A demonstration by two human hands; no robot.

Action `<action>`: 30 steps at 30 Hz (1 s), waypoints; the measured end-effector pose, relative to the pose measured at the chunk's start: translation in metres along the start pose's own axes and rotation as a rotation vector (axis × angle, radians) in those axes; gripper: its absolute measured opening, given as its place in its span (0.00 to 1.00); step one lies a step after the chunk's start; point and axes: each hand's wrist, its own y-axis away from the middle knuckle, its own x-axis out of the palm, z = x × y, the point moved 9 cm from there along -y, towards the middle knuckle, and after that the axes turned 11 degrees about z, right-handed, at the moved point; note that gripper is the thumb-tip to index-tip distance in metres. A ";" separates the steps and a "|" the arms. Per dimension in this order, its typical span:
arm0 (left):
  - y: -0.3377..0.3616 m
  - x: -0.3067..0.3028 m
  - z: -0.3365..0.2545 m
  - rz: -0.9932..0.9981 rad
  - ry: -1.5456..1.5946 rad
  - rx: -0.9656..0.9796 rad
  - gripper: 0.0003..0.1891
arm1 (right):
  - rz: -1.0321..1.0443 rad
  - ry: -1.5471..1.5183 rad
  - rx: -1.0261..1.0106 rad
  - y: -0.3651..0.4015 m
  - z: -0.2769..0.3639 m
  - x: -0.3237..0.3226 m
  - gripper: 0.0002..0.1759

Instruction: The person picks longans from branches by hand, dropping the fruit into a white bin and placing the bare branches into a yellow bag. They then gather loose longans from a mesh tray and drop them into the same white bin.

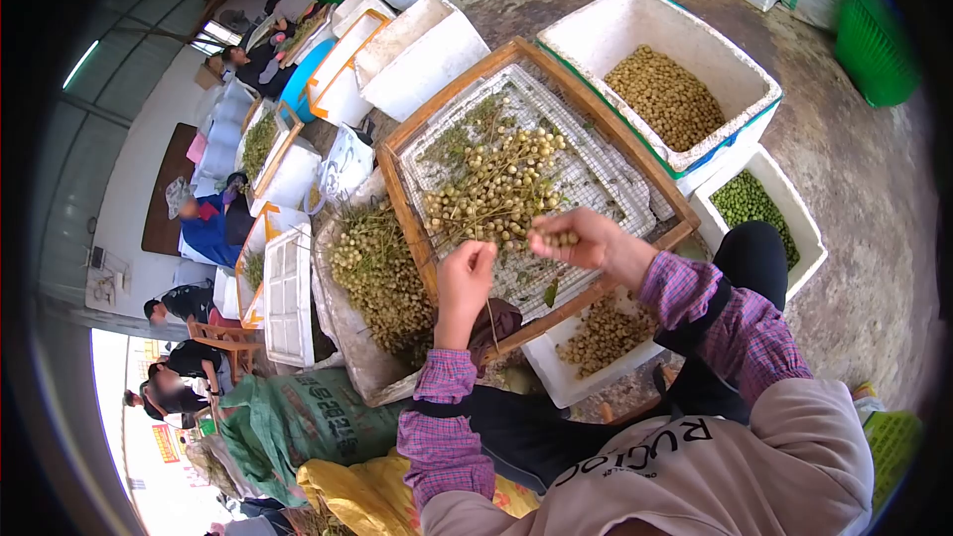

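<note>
My left hand [465, 288] is closed in a pinch over the near edge of a wood-framed wire screen [608, 171]. A thin stem [492, 323] runs by its fingertips. To its right, my right hand [588, 240] is curled around several small round tan fruits [556, 237], partly hidden by the fingers. Just beyond both hands, a heap of stemmed fruits [496, 179] lies on the screen with loose twigs and leaves. Left of the screen, a foam box holds fruit bunches [382, 273] still on their stalks.
A large foam box [730, 65] of loose tan fruits stands at the right. Nearer are a foam box of green fruits [749, 201] and a white tray [556, 377] under the screen. Green [308, 422] and yellow sacks [362, 496] lie at the left. Other people sit farther back.
</note>
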 end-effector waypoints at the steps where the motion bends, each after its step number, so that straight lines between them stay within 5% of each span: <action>1: 0.001 -0.009 0.013 -0.031 -0.167 -0.059 0.11 | -0.001 -0.102 -0.090 0.006 0.025 0.011 0.09; 2: 0.002 -0.015 0.020 -0.076 -0.170 -0.079 0.13 | 0.000 -0.203 -0.180 0.011 0.057 0.023 0.10; 5: 0.000 -0.022 0.013 -0.314 -0.414 0.075 0.14 | 0.038 -0.347 -0.664 0.052 0.177 0.052 0.37; 8: -0.020 -0.002 0.040 -0.106 -0.294 -0.151 0.13 | 0.158 -0.302 -0.700 0.050 0.231 0.025 0.51; 9: -0.028 0.003 0.044 -0.030 -0.246 -0.216 0.13 | 0.123 -0.185 -0.654 0.047 0.221 0.032 0.46; 10: -0.025 -0.006 0.026 -0.153 -0.289 -0.090 0.10 | 0.082 -0.075 -0.609 0.042 0.208 0.035 0.42; 14: -0.011 -0.003 -0.033 0.048 0.094 0.163 0.07 | 0.005 0.344 -0.358 0.015 0.147 0.027 0.19; 19: 0.035 -0.070 -0.060 -0.075 -0.010 0.290 0.07 | 0.051 0.572 -0.364 0.021 0.126 0.049 0.11; 26: 0.249 -0.305 -0.079 -0.645 -0.685 -0.103 0.09 | 0.112 0.686 -0.291 -0.032 0.094 0.027 0.10; 30: 0.415 -0.324 -0.052 -0.818 -0.961 -0.528 0.07 | 0.100 0.747 -0.258 -0.042 0.068 0.027 0.12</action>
